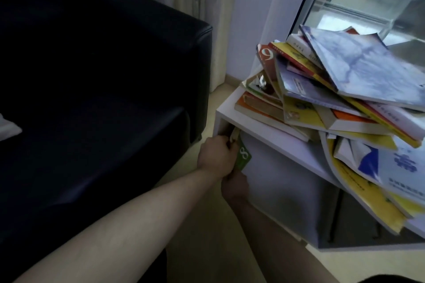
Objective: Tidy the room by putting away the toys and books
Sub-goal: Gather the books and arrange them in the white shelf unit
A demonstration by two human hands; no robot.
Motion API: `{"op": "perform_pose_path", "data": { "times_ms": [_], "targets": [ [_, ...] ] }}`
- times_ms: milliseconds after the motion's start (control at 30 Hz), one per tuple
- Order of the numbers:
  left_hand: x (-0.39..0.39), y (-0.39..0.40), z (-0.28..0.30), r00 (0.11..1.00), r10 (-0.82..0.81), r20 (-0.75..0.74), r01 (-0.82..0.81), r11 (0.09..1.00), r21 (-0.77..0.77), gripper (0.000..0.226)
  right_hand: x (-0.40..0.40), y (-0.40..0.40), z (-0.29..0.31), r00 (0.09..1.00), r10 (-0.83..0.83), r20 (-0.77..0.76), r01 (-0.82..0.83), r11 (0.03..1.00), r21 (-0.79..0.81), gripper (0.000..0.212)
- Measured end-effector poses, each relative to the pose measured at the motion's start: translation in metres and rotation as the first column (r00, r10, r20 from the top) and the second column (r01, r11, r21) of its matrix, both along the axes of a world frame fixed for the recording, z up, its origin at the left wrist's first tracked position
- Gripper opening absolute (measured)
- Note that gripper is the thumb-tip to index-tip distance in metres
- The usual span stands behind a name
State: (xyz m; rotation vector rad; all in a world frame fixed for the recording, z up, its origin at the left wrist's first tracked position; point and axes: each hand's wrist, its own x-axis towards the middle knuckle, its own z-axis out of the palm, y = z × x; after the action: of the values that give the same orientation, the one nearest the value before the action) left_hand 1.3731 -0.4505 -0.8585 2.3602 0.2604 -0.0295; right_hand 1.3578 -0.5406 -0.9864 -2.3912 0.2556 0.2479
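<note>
A green book [244,156] with a white 8 on its cover stands upright at the left end of the open compartment of a low white shelf unit [266,132]. My left hand [216,156] grips its upper edge, together with a pale book edge [235,136] behind it. Below, my right hand [235,182] holds the book's lower edge; its fingers are mostly hidden. A messy pile of books [340,89] lies on top of the shelf unit, several sliding off its right side.
A black sofa [96,80] fills the left, close to the shelf unit, with a narrow strip of pale floor [207,225] between. Curtains [202,7] and a window [368,2] stand behind. A white object [8,127] lies on the sofa seat at the far left.
</note>
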Motion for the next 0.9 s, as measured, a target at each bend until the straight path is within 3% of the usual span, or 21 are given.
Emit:
{"op": "perform_pose_path", "data": {
  "times_ms": [167, 300, 467, 600, 767, 900],
  "targets": [
    [0.005, 0.005, 0.006, 0.998, 0.002, 0.058, 0.001, 0.998, -0.061, 0.042, -0.007, -0.010, -0.002, 0.995, -0.030, 0.093, 0.028, 0.999, 0.022, 0.023],
    [-0.002, 0.007, 0.009, 0.992, 0.005, 0.124, 0.006, 0.996, -0.090, 0.037, -0.004, -0.011, -0.001, 0.973, 0.022, 0.229, -0.047, 0.994, 0.102, 0.050],
    [-0.009, 0.021, 0.013, 0.999, 0.003, 0.048, -0.002, 1.000, -0.018, 0.024, 0.016, -0.013, 0.006, 0.981, 0.184, 0.065, -0.186, 0.982, 0.020, 0.062],
    [-0.008, 0.024, 0.017, 0.999, -0.030, 0.035, 0.028, 0.999, 0.039, 0.022, 0.015, -0.016, 0.003, 0.984, 0.161, -0.075, -0.158, 0.986, 0.049, 0.052],
    [-0.009, 0.020, 0.017, 0.995, -0.074, 0.070, 0.070, 0.996, 0.061, 0.023, 0.018, -0.005, 0.002, 0.978, 0.200, -0.054, -0.188, 0.968, 0.167, 0.053],
    [-0.005, 0.025, 0.023, 0.996, -0.060, 0.062, 0.053, 0.993, 0.102, 0.022, 0.016, 0.004, 0.013, 0.973, 0.226, -0.046, -0.209, 0.947, 0.244, 0.075]
  ]
}}
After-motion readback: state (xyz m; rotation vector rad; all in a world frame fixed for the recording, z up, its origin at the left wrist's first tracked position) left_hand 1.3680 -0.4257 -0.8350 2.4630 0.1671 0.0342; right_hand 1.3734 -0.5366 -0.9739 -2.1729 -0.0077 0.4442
